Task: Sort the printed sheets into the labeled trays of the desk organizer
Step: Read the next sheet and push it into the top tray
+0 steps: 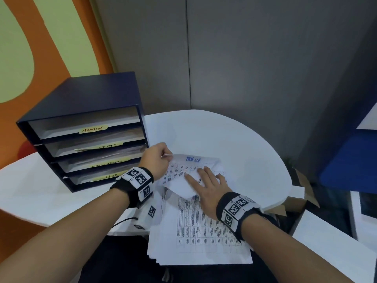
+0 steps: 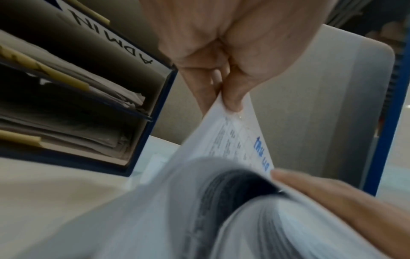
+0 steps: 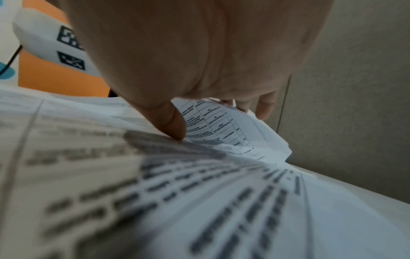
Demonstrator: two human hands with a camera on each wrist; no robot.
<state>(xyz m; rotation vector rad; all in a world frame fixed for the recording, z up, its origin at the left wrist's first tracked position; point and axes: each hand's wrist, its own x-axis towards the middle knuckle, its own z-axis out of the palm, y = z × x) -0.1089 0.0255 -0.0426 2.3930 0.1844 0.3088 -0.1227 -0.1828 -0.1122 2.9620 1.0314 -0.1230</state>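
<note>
A stack of printed sheets [image 1: 204, 237] with tables lies on the white round table [image 1: 234, 139] in front of me. My left hand [image 1: 157, 158] pinches the far corner of the top sheet [image 1: 183, 168], which has a blue handwritten heading and curls up off the stack. In the left wrist view, thumb and finger of that left hand [image 2: 228, 101] clamp the top sheet [image 2: 239, 136] at its edge. My right hand [image 1: 206, 182] lies flat, fingers straight, on the sheets. The dark blue desk organizer [image 1: 85, 94] stands at the left with several trays labeled on yellow tape, the top one ADMIN [image 1: 92, 129].
Papers fill the organizer's lower trays [image 2: 106, 98]. Grey partition walls [image 1: 265, 58] close the back. A blue seat [image 1: 350, 160] and an open cardboard box [image 1: 302, 190] sit to the right, and a white surface [image 1: 336, 246] lies at the lower right.
</note>
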